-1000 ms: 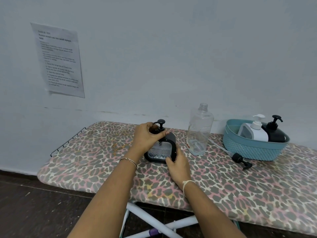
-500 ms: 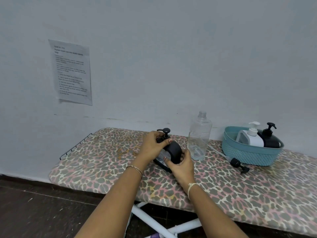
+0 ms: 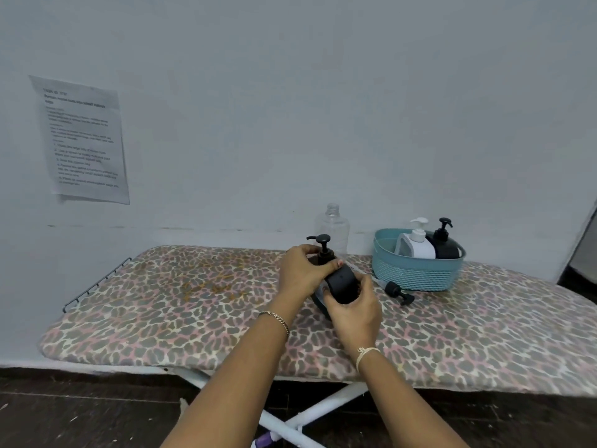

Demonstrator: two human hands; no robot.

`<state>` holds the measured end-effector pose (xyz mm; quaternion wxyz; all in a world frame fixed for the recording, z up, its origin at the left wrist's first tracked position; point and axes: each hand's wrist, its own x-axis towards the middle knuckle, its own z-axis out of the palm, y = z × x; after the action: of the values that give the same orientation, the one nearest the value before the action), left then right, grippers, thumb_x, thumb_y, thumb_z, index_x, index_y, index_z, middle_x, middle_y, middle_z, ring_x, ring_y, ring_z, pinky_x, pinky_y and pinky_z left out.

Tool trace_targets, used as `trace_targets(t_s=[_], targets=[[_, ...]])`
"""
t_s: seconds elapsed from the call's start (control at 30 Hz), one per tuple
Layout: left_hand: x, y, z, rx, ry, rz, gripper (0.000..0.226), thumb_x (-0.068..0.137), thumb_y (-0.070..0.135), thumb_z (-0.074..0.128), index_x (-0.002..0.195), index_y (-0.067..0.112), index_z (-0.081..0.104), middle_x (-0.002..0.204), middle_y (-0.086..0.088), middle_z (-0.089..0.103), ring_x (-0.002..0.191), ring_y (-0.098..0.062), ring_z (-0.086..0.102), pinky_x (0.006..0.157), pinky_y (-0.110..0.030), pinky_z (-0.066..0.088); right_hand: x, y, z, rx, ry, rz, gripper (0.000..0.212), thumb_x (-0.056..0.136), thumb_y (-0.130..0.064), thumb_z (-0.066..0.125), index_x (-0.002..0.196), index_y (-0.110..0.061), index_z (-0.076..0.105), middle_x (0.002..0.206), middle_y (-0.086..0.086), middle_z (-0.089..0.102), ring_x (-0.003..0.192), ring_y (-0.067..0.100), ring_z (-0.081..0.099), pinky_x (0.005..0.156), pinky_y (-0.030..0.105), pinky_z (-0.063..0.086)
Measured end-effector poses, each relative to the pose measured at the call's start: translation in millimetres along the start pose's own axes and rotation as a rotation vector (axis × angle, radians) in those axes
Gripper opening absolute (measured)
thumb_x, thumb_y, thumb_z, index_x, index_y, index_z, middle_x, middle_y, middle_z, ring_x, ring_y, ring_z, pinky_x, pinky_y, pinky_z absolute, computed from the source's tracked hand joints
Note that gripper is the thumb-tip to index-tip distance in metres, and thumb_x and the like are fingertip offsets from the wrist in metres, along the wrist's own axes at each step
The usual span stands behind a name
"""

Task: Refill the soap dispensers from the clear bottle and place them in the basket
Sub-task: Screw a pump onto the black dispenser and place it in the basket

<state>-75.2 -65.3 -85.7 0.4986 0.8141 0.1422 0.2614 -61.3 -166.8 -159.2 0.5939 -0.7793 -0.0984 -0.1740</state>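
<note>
Dispenser (image 3: 340,281), tilted, gripped by both hands mid-board (image 3: 161,305): left hand (image 3: 302,273) wraps its pump neck, right hand (image 3: 353,313) clasps its body; bottle (image 3: 332,229) and basket (image 3: 416,273) stand along the far edge.

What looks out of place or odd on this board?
A loose black pump head with its tube lies on the ironing board, in front of the teal basket, attached to no bottle. The clear bottle stands uncapped. No spill shows.
</note>
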Motion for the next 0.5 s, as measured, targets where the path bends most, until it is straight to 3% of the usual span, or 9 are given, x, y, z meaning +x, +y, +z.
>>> trace_targets(t_s=[0.2,0.33,0.5], targets=[[8.3,33.6,44.6,-0.028,0.003,0.03,0.034,0.073,0.033,0.081,0.099,0.013,0.072,0.099,-0.002,0.072,0.087,-0.011,0.064,0.076,-0.022,0.049,24.3,2.1,-32.9,0.005,0.158,-0.051,0.042,0.065,-0.038,0.083,0.092,-0.026,0.052,0.08,-0.014,0.06,0.072,0.007,0.06,0.062,0.025,0.048],[23.6,59.6,69.6,-0.103,-0.041,0.073,0.029,0.078,0.026,0.078,0.101,0.009,0.072,0.097,-0.004,0.071,0.086,-0.012,0.064,0.08,-0.027,0.053,52.5,2.0,-45.6,0.009,0.239,-0.1,0.042,0.067,-0.035,0.082,0.094,-0.032,0.049,0.084,-0.012,0.06,0.076,0.009,0.061,0.063,0.027,0.05],[56.0,83.2,96.5,-0.162,-0.065,0.111,0.027,0.081,0.024,0.076,0.101,0.007,0.072,0.094,-0.004,0.07,0.083,-0.011,0.062,0.07,-0.019,0.046,94.6,2.0,-55.5,0.027,0.274,-0.163,0.042,0.071,-0.034,0.081,0.103,-0.027,0.054,0.093,-0.008,0.062,0.084,0.011,0.061,0.07,0.031,0.053]])
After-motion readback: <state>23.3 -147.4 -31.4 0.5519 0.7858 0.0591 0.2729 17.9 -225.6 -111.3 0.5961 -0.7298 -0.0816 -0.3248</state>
